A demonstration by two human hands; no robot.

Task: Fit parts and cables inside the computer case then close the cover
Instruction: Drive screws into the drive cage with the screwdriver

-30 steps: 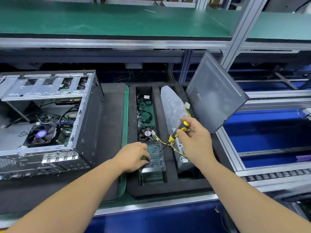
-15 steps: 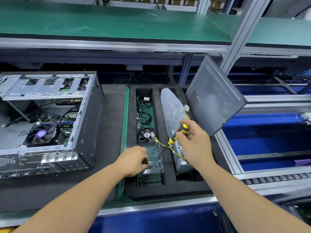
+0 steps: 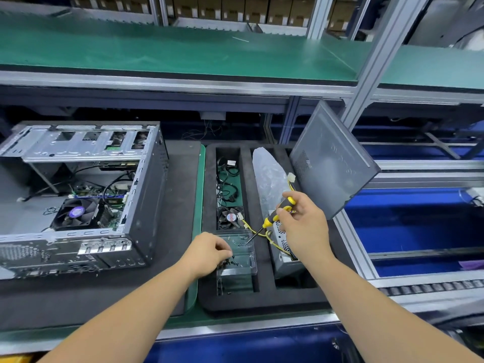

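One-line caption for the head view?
Left hand reaches into clear screw tray; right hand holds yellow screwdriver.

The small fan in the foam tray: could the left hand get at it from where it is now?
Probably yes. The small fan lies uncovered in its slot, just beyond the clear plastic box where the left hand is picking at screws; nothing lies over it.

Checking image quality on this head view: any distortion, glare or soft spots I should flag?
Head view: wide-angle bending bows the green shelf and the frame posts; soft glare patches sit on the leaning side cover and plastic bag; the case interior reads clearly; small dark parts in the clear tray by the left hand are too fine to identify.
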